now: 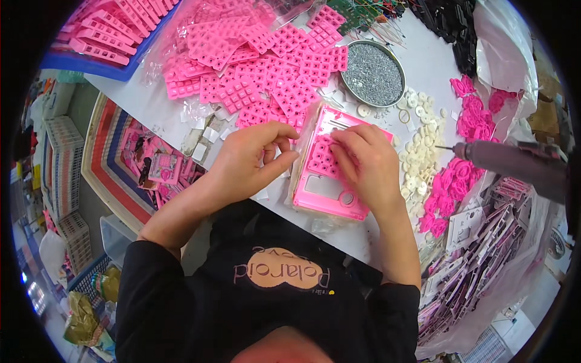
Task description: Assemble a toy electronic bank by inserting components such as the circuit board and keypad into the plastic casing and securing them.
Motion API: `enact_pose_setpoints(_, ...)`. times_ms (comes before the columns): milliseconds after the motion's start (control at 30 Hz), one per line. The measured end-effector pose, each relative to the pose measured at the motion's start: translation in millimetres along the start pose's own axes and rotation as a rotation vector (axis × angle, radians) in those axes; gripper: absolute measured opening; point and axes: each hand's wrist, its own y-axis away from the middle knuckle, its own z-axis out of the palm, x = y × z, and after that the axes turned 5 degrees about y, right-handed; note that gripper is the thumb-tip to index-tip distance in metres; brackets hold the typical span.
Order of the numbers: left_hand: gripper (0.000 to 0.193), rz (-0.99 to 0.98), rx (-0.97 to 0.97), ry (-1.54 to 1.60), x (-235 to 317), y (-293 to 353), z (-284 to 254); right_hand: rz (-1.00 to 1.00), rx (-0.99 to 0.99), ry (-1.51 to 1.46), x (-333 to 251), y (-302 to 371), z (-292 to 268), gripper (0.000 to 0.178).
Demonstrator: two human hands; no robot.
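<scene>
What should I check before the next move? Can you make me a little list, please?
1. Pink keypad inside the pink case: ok, it lies there.
2. Keypad pushed all the way down: cannot tell; the right hand partly covers it.
3. Left hand empty: cannot tell; nothing shows between finger and thumb, but its palm is hidden.
4. Dark power tool away from both hands: ok, it is off to the right.
5. Metal dish standing level: ok, with small metal pieces inside.
</scene>
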Motion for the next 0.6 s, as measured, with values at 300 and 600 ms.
enact_pose_setpoints(300, 0.024, 0.135, 0.034, -0.116, 4.8, -20.1, -20.6, -0.156, -0.197, 0.011, -27.0, 18.4, -10.8, 0.056)
enact_pose_setpoints(600, 0.024, 0.247, 0.004, -0.179, 17.2, -42.8, -22.5, -0.255, -0.393, 0.108, -15.6, 29.4, -13.4, 0.090)
